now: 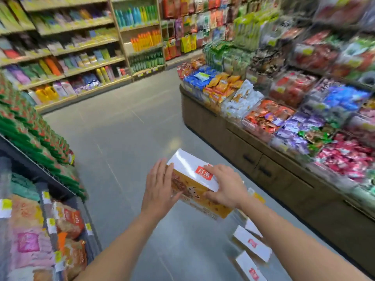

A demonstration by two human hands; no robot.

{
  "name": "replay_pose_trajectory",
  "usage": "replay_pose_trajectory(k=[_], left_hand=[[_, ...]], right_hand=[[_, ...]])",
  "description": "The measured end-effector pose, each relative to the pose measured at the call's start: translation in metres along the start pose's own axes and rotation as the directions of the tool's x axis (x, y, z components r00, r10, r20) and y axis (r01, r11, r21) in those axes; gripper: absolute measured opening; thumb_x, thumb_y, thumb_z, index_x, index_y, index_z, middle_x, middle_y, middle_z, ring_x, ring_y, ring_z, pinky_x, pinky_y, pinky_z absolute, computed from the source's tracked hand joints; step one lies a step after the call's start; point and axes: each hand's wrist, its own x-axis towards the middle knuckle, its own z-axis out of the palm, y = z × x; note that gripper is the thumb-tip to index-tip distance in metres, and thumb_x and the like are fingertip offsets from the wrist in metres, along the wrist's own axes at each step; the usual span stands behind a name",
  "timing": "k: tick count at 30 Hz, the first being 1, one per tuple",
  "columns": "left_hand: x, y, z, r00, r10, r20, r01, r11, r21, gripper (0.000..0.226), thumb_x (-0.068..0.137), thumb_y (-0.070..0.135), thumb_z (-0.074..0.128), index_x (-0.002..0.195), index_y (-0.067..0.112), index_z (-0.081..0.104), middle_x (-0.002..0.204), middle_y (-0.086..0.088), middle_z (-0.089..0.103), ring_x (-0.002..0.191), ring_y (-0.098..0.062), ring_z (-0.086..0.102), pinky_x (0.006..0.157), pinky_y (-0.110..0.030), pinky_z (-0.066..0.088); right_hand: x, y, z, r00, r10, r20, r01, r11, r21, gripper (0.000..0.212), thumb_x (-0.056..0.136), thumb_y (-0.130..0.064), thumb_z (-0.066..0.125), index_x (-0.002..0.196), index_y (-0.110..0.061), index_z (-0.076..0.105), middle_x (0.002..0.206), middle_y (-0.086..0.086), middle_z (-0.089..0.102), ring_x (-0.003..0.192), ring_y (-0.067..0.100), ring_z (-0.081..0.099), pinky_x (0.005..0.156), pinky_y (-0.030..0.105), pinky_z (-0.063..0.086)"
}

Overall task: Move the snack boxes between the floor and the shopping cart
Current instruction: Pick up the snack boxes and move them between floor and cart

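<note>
A white and orange snack box (194,181) with a red label is held in the air above the grey floor, between both hands. My left hand (160,186) presses flat against its left side. My right hand (224,186) grips its right end, fingers over the top edge. Below and to the right, more white snack boxes with red labels lie on the floor: one box (251,245), another box (250,267) nearer me, and a further box (253,227) partly hidden behind my right arm. No shopping cart is in view.
A wooden display counter (263,165) heaped with wrapped sweets runs along the right. A dark shelf rack (40,171) with packaged goods stands at the left. Shelves of bottles (142,41) line the back wall. Grey floor (125,138) stretches ahead.
</note>
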Motion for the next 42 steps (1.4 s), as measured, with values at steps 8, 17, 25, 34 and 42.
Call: replay_pose_trajectory(k=[8,17,25,34,42], left_hand=[[0.067,0.22,-0.019,0.822,0.54,0.179,-0.558,0.827,0.066,0.101,0.052,0.057,0.084,0.132,0.005,0.051,0.14,-0.016,0.049,0.132,-0.033,0.044,0.109,-0.051,0.029],[0.044,0.533,0.024,0.563,0.741,0.366,-0.757,0.64,-0.132,0.112,0.066,0.078,0.058,0.15,0.018,0.012,0.151,0.0,0.024,0.139,-0.024,0.021,0.115,-0.045,0.018],[-0.002,0.779,0.05,0.286,0.903,0.322,-0.872,0.384,-0.304,0.108,0.057,0.075,0.069,0.141,0.022,0.026,0.135,0.003,0.038,0.121,-0.02,0.033,0.103,-0.038,0.035],[-0.102,1.053,0.087,-0.065,0.963,0.261,-0.901,0.056,-0.43,0.11,0.053,0.081,0.065,0.14,0.026,0.028,0.137,0.002,0.038,0.12,-0.02,0.036,0.101,-0.038,0.033],[-0.195,1.263,0.096,-0.352,0.916,0.193,-0.825,-0.206,-0.527,0.095,0.064,0.068,0.069,0.139,0.03,0.025,0.135,0.004,0.037,0.121,-0.019,0.031,0.103,-0.038,0.029]], right_hand=[[-0.149,0.118,-0.121,0.986,0.14,-0.088,-0.151,0.98,-0.131,0.082,0.067,-0.068,0.06,0.139,-0.044,0.028,0.129,-0.004,0.045,0.108,0.019,0.041,0.095,0.038,0.035],[-0.383,0.286,-0.23,0.941,0.32,-0.105,-0.337,0.902,-0.271,0.082,0.073,-0.067,0.06,0.142,-0.037,0.028,0.135,0.005,0.04,0.113,0.027,0.04,0.098,0.04,0.031],[-0.581,0.397,-0.279,0.756,0.594,-0.276,-0.647,0.742,-0.176,0.087,0.074,-0.068,0.058,0.144,-0.026,0.026,0.134,-0.001,0.042,0.115,0.024,0.041,0.098,0.037,0.03],[-0.804,0.496,-0.317,0.42,0.853,-0.309,-0.904,0.424,-0.057,0.085,0.076,-0.066,0.057,0.145,-0.03,0.022,0.139,-0.005,0.039,0.118,0.023,0.041,0.098,0.039,0.034],[-0.972,0.557,-0.341,0.102,0.926,-0.364,-0.985,0.145,0.093,0.084,0.075,-0.069,0.055,0.143,-0.033,0.022,0.137,-0.007,0.04,0.118,0.023,0.041,0.099,0.039,0.034]])
